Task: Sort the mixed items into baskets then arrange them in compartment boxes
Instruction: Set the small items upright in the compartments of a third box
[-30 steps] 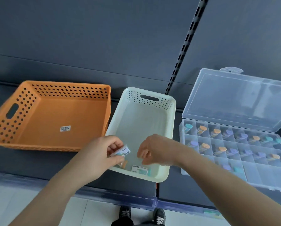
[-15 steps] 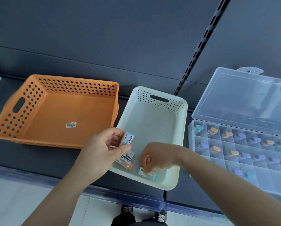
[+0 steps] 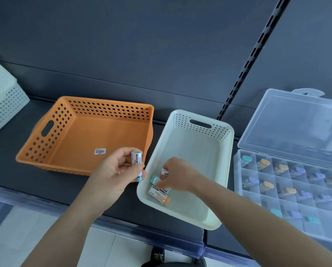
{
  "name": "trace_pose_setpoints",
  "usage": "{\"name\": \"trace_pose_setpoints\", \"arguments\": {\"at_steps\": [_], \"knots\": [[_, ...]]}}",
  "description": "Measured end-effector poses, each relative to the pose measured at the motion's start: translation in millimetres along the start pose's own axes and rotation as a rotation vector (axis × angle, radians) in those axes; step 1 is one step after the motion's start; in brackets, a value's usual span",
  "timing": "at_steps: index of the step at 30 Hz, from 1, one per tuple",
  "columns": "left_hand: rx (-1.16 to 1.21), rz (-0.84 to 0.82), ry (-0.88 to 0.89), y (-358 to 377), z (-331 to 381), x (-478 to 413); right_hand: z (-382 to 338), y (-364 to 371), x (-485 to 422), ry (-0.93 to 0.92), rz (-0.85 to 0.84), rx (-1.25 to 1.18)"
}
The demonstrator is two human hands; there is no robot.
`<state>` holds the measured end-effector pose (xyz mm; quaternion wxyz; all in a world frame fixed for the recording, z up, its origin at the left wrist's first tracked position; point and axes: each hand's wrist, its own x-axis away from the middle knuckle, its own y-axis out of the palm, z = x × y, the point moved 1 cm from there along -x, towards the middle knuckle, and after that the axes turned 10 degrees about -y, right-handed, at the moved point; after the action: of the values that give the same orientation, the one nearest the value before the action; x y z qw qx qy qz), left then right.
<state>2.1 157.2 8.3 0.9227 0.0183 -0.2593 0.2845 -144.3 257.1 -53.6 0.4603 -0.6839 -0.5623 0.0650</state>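
My left hand (image 3: 116, 171) holds a small labelled tube with a teal cap (image 3: 137, 163) upright, just left of the pale green basket (image 3: 221, 182). My right hand (image 3: 177, 175) reaches into that basket's near left corner and pinches a small labelled tube (image 3: 164, 172). Under its fingers lie a teal-capped tube (image 3: 154, 179) and an orange-capped tube (image 3: 160, 195). The clear compartment box (image 3: 288, 191) stands open at the right, with orange-, purple- and teal-capped tubes in several cells.
An empty orange perforated basket (image 3: 45, 151) sits left of the green one on the dark shelf. A white perforated basket (image 3: 1, 101) stands at the far left. The box's clear lid (image 3: 292, 122) leans back against the dark wall panel. My shoes show below the shelf edge.
The view has shifted left and down. My left hand has turned its tube upright beside the green basket. My right hand stayed in the basket corner and now pinches a tube.
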Motion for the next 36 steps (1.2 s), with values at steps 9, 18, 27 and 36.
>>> {"name": "trace_pose_setpoints", "arguments": {"at_steps": [9,18,27,36], "knots": [[-0.616,-0.259,0.148,-1.9,34.3,-23.6,9.4,-26.5,27.3,-0.036,0.046,0.043],[-1.547,-0.614,0.321,73.2,35.8,-68.5,27.4,-46.4,92.1,-0.019,0.242,0.171],[-1.750,-0.693,0.327,81.9,12.4,-73.8,32.2,-37.6,107.0,0.037,0.312,0.137],[-1.574,-0.443,0.372,76.5,6.5,-82.7,35.4,-37.4,124.3,-0.042,0.457,-0.306]]}}
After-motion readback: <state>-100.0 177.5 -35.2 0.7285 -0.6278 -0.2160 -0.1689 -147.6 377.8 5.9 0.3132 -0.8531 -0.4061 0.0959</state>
